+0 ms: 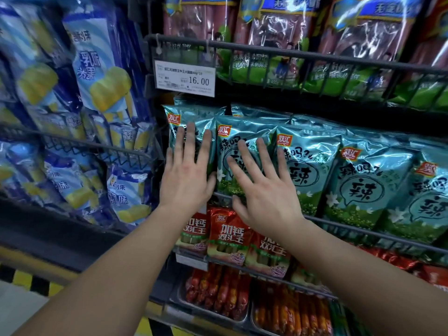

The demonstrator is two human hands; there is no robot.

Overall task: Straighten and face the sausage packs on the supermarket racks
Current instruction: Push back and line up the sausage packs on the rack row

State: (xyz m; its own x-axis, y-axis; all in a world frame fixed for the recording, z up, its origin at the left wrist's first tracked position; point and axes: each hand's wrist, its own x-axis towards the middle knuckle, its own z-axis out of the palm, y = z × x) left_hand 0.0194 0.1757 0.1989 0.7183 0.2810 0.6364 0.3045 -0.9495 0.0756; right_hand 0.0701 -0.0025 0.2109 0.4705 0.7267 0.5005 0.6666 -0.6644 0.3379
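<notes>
1. The left hand (185, 175) lies flat, fingers straight, on the leftmost teal sausage pack (188, 117).
2. The right hand (263, 190) spreads open over the second teal pack (244, 132).
3. Red sausage packs (226, 236) stand on the rack below.
4. A price tag (184, 78) hangs from the upper wire rack (303, 53).

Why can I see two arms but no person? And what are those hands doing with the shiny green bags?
The camera sits on the person's head and looks forward and down, so you see only their own arms reaching out. There is just this one picture, from that one camera. The left hand lies flat, fingers straight, on the leftmost teal sausage pack. The right hand is spread open over the next teal pack. I cannot tell for sure whether it is touching the pack. Neither hand holds anything. The teal packs stand in a row behind a wire rail. Red sausage packs sit on the rack below, a price tag hangs above, and blue-and-yellow bags fill the rack to the left.
</notes>
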